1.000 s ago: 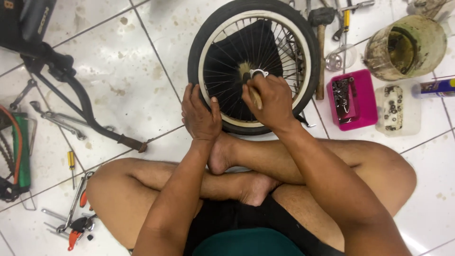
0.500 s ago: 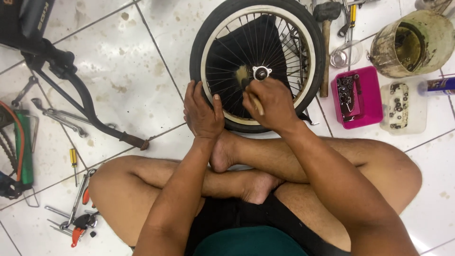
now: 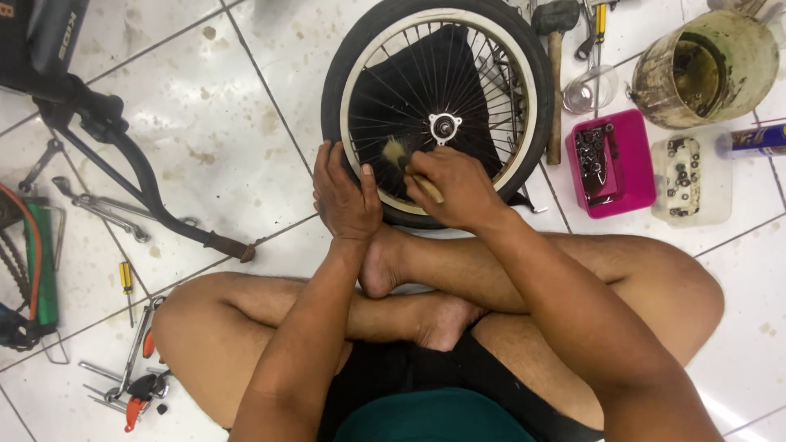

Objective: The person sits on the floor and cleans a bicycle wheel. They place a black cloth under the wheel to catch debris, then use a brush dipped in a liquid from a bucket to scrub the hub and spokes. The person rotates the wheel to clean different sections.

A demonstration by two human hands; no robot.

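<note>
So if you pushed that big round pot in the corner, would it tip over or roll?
The pot already lies tilted, its mouth facing the camera, so it would probably roll. It looks thick and grimy, likely heavy and slippery. Nearby, the hammer might stop it.

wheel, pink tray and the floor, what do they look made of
Wheel: black tyre, likely rubber; thin shiny spokes and hub, seemingly metal. Pink tray: glossy and evenly coloured, probably plastic. Floor: glazed white tiles with grout lines, likely ceramic, stained.
</note>
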